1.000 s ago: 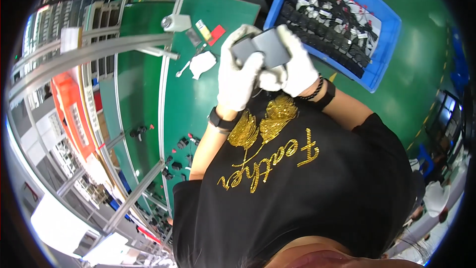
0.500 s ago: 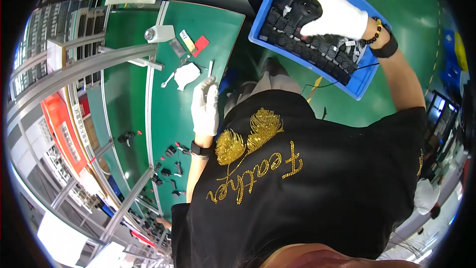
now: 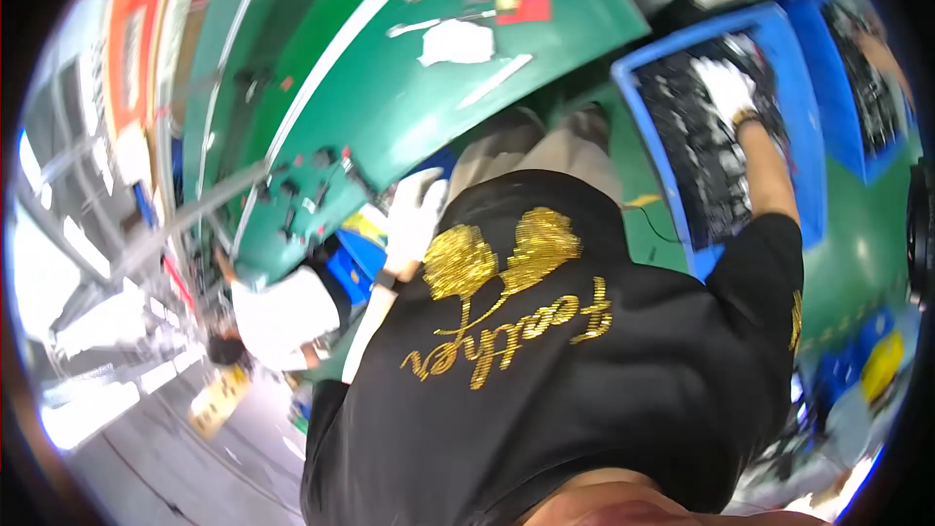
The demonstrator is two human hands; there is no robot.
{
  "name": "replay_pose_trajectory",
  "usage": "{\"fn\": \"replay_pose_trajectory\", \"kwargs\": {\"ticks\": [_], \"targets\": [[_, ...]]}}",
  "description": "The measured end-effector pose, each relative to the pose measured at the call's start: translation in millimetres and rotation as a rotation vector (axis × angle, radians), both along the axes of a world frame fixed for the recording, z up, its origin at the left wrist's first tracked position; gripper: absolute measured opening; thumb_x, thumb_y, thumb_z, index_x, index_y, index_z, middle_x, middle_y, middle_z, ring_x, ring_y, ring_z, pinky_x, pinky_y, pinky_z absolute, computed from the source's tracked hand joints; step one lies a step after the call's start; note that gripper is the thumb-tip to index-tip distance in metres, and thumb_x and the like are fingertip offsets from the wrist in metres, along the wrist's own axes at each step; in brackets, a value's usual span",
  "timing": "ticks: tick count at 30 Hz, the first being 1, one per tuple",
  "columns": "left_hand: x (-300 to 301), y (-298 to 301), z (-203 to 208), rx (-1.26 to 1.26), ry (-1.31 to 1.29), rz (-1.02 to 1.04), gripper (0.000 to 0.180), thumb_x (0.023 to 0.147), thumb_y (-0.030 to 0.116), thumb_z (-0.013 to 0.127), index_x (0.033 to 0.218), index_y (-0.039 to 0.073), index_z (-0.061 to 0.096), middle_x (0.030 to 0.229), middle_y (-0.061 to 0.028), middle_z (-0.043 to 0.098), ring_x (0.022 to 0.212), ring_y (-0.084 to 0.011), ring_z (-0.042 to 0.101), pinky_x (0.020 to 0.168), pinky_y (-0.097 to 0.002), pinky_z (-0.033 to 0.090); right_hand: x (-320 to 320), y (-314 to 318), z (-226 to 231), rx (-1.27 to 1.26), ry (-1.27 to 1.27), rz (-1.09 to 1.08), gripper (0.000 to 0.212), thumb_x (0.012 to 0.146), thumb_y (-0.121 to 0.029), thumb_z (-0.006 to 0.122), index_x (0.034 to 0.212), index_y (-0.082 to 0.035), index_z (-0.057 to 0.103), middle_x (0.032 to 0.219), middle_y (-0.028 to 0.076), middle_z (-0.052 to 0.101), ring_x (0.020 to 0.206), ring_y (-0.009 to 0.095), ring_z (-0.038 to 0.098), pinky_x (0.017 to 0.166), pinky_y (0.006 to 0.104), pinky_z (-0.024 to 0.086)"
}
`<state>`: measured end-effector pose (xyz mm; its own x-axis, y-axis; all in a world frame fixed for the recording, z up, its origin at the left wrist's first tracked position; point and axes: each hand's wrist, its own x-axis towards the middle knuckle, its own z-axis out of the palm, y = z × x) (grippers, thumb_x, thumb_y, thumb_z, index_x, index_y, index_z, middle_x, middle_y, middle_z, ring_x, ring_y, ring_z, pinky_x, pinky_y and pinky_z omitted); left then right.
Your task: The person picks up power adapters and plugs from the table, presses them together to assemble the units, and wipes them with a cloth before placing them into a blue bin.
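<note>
Blue bin [image 3: 806,175], likely sited for reach: right hand [image 3: 726,88] on black parts [image 3: 693,161], grip unclear; left hand [image 3: 413,219] empty, fingers apart.

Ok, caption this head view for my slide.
White-gloved right hand in a blue bin of dark parts; gloved left hand open near the green table.

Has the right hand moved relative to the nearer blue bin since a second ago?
Yes, rightward: the right hand was outside the left edge of the nearer blue bin; now it's at the black parts inside.
</note>
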<state>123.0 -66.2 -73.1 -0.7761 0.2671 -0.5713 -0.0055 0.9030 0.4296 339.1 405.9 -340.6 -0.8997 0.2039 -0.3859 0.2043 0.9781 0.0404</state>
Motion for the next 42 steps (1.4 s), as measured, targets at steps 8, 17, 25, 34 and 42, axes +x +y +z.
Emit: {"fn": "replay_pose_trajectory", "kwargs": {"ticks": [8, 17, 25, 34, 42], "targets": [[9.6, -23.4, -30.6, 0.073, 0.132, 0.095, 0.036, 0.085, 0.031, 0.059, 0.109, 0.005, 0.059, 0.110, -0.0169, 0.057, 0.104, -0.0321, 0.054, 0.091, -0.0366, 0.043, 10.6, -13.2, 17.2, 0.238, -0.021, -0.084, 0.086, 0.062, -0.032, 0.074, 0.137, -0.022, 0.034, 0.129, 0.009, 0.044, 0.104, 0.026, 0.051, 0.093, 0.0436, 0.039], [-131.0, -155.4, -79.5, -0.054, 0.579, 0.611, 0.064, 0.076, 0.040, 0.066, 0.123, -0.001, 0.049, 0.122, -0.0244, 0.052, 0.114, -0.0357, 0.050, 0.096, -0.0381, 0.040, -55.4, -75.8, 100.3, 0.009, 0.502, -0.697, 0.064, 0.079, -0.024, 0.069, 0.134, -0.008, 0.041, 0.132, 0.017, 0.046, 0.116, 0.033, 0.049, 0.096, 0.0387, 0.041], [-207.2, -131.4, -106.4, -0.134, 0.390, 0.614, 0.050, 0.068, 0.040, 0.066, 0.107, 0.009, 0.055, 0.107, -0.0200, 0.057, 0.099, -0.0356, 0.058, 0.087, -0.0400, 0.046, -198.6, -249.4, 222.9, -1.221, 0.623, -0.533, 0.045, 0.088, -0.007, 0.055, 0.131, -0.001, 0.044, 0.109, 0.009, 0.061, 0.087, 0.013, 0.058, 0.076, 0.0240, 0.047], [-165.9, -136.6, -71.1, 0.923, 0.033, 0.960, 0.037, 0.077, 0.010, 0.067, 0.110, 0.010, 0.049, 0.093, -0.0033, 0.053, 0.069, -0.0106, 0.055, 0.049, -0.0225, 0.044, -391.4, -383.2, 257.0, -1.213, 0.383, 0.033, 0.044, 0.085, -0.013, 0.061, 0.127, -0.005, 0.050, 0.094, 0.006, 0.063, 0.073, 0.011, 0.057, 0.068, 0.0242, 0.047], [-113.8, -183.0, -1.3, 1.682, -0.258, 1.106, 0.029, 0.096, 0.035, 0.042, 0.113, 0.013, 0.048, 0.089, -0.0109, 0.056, 0.042, -0.0108, 0.039, 0.032, -0.0200, 0.027, -600.6, -480.0, 157.8, -0.420, 0.467, 0.066, 0.062, 0.079, -0.040, 0.062, 0.131, -0.011, 0.043, 0.118, 0.017, 0.056, 0.106, 0.034, 0.056, 0.090, 0.0419, 0.046]]}}
